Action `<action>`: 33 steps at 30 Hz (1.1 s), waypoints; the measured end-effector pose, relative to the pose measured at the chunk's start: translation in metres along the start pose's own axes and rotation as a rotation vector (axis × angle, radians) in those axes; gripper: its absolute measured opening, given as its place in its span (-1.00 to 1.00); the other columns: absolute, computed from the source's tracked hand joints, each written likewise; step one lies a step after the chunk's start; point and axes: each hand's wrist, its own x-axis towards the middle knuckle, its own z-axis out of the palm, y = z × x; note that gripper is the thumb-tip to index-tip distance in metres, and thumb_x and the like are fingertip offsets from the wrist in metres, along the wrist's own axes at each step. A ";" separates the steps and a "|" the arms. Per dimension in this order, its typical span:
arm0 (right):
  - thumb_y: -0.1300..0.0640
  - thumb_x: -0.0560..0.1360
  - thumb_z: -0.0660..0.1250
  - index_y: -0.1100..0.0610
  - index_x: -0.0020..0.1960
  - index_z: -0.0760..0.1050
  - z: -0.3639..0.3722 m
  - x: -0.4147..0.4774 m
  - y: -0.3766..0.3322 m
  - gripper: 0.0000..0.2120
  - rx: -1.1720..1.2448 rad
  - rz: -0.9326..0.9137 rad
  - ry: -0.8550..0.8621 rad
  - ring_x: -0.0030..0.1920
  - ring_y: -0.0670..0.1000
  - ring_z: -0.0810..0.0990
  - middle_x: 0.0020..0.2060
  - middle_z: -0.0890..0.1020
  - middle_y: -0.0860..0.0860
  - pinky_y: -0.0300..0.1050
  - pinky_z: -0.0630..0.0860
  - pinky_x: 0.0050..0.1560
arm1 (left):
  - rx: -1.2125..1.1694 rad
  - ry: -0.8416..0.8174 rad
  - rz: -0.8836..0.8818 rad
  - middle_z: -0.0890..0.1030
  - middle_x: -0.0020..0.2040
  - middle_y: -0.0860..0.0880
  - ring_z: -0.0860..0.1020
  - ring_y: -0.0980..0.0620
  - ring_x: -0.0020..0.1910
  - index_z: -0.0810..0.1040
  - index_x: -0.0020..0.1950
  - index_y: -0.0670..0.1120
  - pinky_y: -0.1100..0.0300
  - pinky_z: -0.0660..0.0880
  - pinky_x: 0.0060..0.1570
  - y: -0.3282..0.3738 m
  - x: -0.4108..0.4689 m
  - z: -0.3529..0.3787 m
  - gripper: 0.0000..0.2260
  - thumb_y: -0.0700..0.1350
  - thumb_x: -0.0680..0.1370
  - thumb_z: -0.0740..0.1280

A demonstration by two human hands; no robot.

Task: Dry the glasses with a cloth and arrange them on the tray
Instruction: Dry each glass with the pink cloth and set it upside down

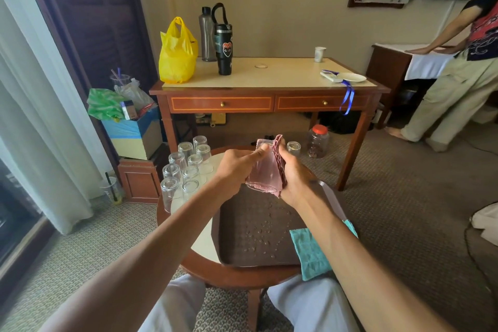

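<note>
My left hand (237,167) grips a clear glass (262,170) above the far end of the brown tray (242,248). My right hand (296,175) holds a folded pink cloth (279,162) against the glass's right side, and the cloth also shows behind the glass. Water drops dot the tray, which bears no glasses. Several upturned glasses (186,167) stand in a cluster on the round table (204,240), left of the tray. One more glass (293,148) stands behind my right hand.
A teal cloth (310,250) lies over the tray's right edge. Behind stands a wooden desk (269,94) with a yellow bag, bottles and a plate. A red-lidded jar (318,141) sits on the carpet. A person (463,70) stands at the right.
</note>
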 end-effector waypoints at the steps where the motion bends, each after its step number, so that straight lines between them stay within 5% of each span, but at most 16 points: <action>1: -0.38 0.41 0.40 0.12 0.23 0.63 0.003 -0.001 0.000 -0.34 -0.015 0.001 0.022 0.13 0.28 0.67 0.11 0.69 0.22 0.35 0.52 0.24 | -0.005 0.035 0.011 0.68 -0.12 -0.08 0.63 -0.11 -0.06 0.67 -0.21 -0.09 -0.13 0.60 0.10 0.000 -0.001 -0.001 -0.68 0.18 0.45 0.45; 5: -0.46 0.23 0.50 0.09 0.30 0.57 0.006 0.003 0.003 -0.15 -0.060 0.026 0.055 0.13 0.30 0.66 0.14 0.67 0.22 0.36 0.52 0.23 | -0.010 0.169 0.084 0.69 -0.14 -0.27 0.65 -0.22 -0.17 0.69 -0.09 -0.34 -0.15 0.64 -0.02 -0.002 -0.007 -0.002 -0.33 0.30 0.27 0.48; 9: -0.30 0.44 0.42 0.12 0.30 0.56 0.014 -0.010 -0.010 -0.38 -0.074 -0.060 -0.041 0.13 0.24 0.68 0.15 0.67 0.22 0.29 0.56 0.21 | -0.043 0.168 0.096 0.72 -0.11 -0.18 0.70 -0.15 -0.09 0.72 -0.08 -0.18 0.04 0.62 -0.07 -0.004 -0.004 -0.005 -0.56 0.23 0.49 0.47; 12: -0.41 0.39 0.39 0.05 0.26 0.57 0.022 -0.017 -0.017 -0.35 -0.245 -0.195 -0.038 0.06 0.15 0.71 0.09 0.70 0.13 0.27 0.57 0.21 | -0.041 0.181 0.125 0.71 -0.10 -0.05 0.68 0.00 -0.07 0.67 -0.02 -0.07 0.25 0.52 -0.21 -0.007 -0.008 0.005 -0.65 0.19 0.63 0.32; 17: -0.24 0.60 0.24 -0.04 0.11 0.60 0.036 -0.028 -0.017 -0.68 -0.198 -0.278 -0.055 -0.02 -0.06 0.72 -0.07 0.73 -0.05 -0.06 0.65 0.00 | -0.089 0.209 0.328 0.73 -0.02 0.03 0.70 0.07 0.00 0.65 0.09 0.07 0.00 0.66 0.06 -0.013 -0.017 0.024 -0.73 0.17 0.68 0.23; 19: -0.32 0.59 0.17 -0.04 0.08 0.62 0.038 -0.031 -0.018 -0.58 -0.188 -0.231 -0.062 0.02 -0.07 0.71 -0.04 0.73 -0.05 -0.13 0.62 -0.04 | -0.061 0.222 0.404 0.73 0.02 0.04 0.69 0.05 0.05 0.66 0.14 0.11 -0.11 0.65 0.07 -0.016 -0.015 0.026 -0.67 0.26 0.67 0.20; 23: -0.38 0.58 0.08 0.01 0.04 0.65 0.041 -0.037 -0.014 -0.45 -0.199 -0.228 -0.041 0.03 0.04 0.71 -0.04 0.74 0.04 0.05 0.64 0.11 | 0.038 0.326 0.405 0.61 0.23 -0.04 0.57 -0.03 0.27 0.64 0.28 0.16 -0.14 0.57 0.25 -0.025 0.008 0.024 -0.41 0.52 0.52 0.18; 27: -0.38 0.60 -0.01 0.04 -0.09 0.67 0.043 -0.036 0.000 -0.36 -0.281 -0.267 -0.110 -0.13 0.02 0.72 -0.14 0.72 0.13 -0.07 0.63 -0.04 | -0.046 0.342 0.322 0.72 0.13 0.01 0.67 0.07 0.15 0.70 0.23 0.04 -0.04 0.61 0.20 -0.008 0.014 0.011 -0.35 0.52 0.48 0.24; 30: -0.47 0.55 -0.07 0.04 0.15 0.65 0.045 -0.034 0.009 -0.26 -0.416 -0.278 -0.170 0.06 0.11 0.70 0.07 0.68 0.24 0.04 0.61 0.09 | -0.097 0.316 0.292 0.75 -0.03 -0.02 0.72 0.05 0.01 0.69 0.12 0.03 -0.01 0.65 0.10 0.004 0.004 0.001 -0.62 0.29 0.56 0.35; 33: -0.28 0.65 -0.01 0.01 0.41 0.42 0.050 -0.040 0.012 -0.47 -0.445 -0.386 -0.153 0.16 0.03 0.66 0.18 0.65 0.07 -0.11 0.63 0.06 | -0.199 0.266 0.227 0.73 0.01 0.02 0.70 0.12 0.02 0.65 0.28 -0.07 0.23 0.63 -0.03 0.004 0.001 -0.007 -0.65 0.13 0.64 0.34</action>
